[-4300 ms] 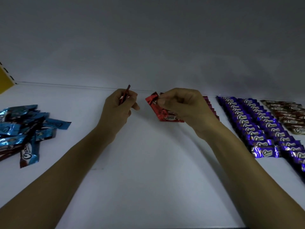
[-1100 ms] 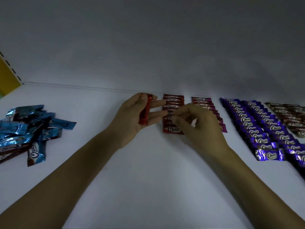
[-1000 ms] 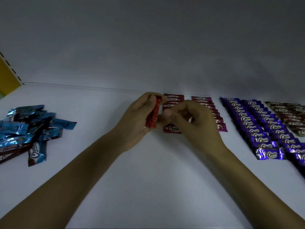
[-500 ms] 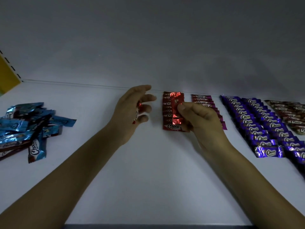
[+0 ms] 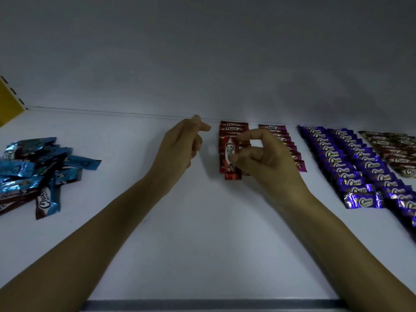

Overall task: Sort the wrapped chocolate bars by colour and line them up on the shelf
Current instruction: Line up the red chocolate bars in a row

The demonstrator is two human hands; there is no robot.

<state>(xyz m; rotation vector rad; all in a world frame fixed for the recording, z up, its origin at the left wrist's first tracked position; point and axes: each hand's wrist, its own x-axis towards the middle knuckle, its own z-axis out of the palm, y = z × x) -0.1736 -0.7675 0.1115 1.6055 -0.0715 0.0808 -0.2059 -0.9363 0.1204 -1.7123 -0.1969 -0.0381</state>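
A red wrapped bar (image 5: 230, 154) hangs lengthwise over the front end of the red row (image 5: 234, 127), pinched near its top between the thumb and fingers of my right hand (image 5: 265, 163). My left hand (image 5: 180, 147) hovers just left of the red row with its back to the camera. Its index finger and thumb point toward the back wall and its other fingers are curled. Its palm side is hidden, and no bar shows in it. A loose pile of blue bars (image 5: 33, 167) lies at the far left of the white shelf (image 5: 202, 244).
Right of the red row lie a magenta row (image 5: 295, 154), two purple rows (image 5: 337, 163) and a brown row (image 5: 391, 149). A yellow divider (image 5: 9, 109) stands at the back left. The shelf's front edge (image 5: 202, 304) runs along the bottom.
My right hand took a red bar from my left hand and brought it over the front of the red row. The bit of red seen in my left hand no longer shows.
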